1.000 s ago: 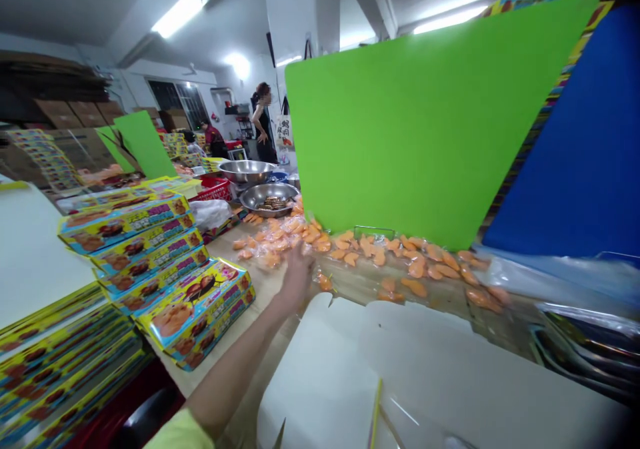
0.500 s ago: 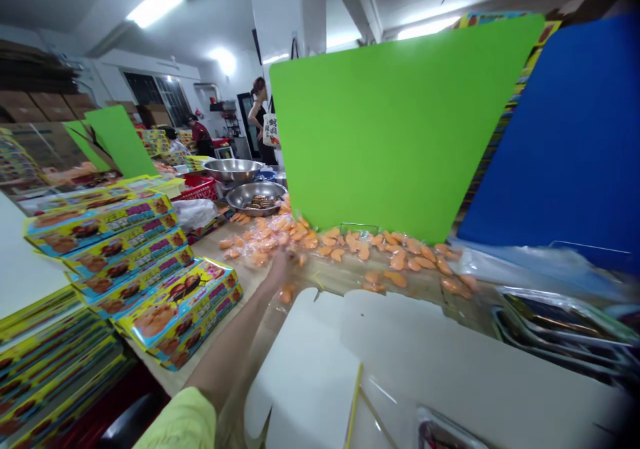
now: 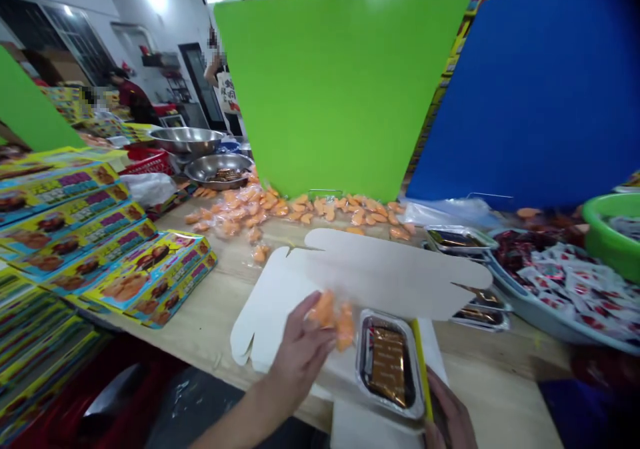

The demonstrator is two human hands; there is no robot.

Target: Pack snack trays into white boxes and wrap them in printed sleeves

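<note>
a lime green board (image 3: 340,89) and a blue board (image 3: 530,95) stand upright along the far side of the wooden counter (image 3: 500,382). to the left are stacks of yellow printed boxes (image 3: 75,235), a white plastic bag (image 3: 147,189), a red basket (image 3: 147,164) and two steel bowls (image 3: 186,139), the nearer with dark pieces inside. to the right, a pale blue tub (image 3: 530,309) of red and white sachets sits beside a green basin (image 3: 610,235). farther back are a person in a dark red top (image 3: 130,95) and a person with a white tote bag (image 3: 227,92).

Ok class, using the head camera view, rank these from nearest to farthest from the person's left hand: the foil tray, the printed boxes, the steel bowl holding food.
From the left hand:
1. Foil tray, just to its right.
2. Printed boxes, to its left on the table.
3. Steel bowl, far up the table, beyond the orange packets.
</note>
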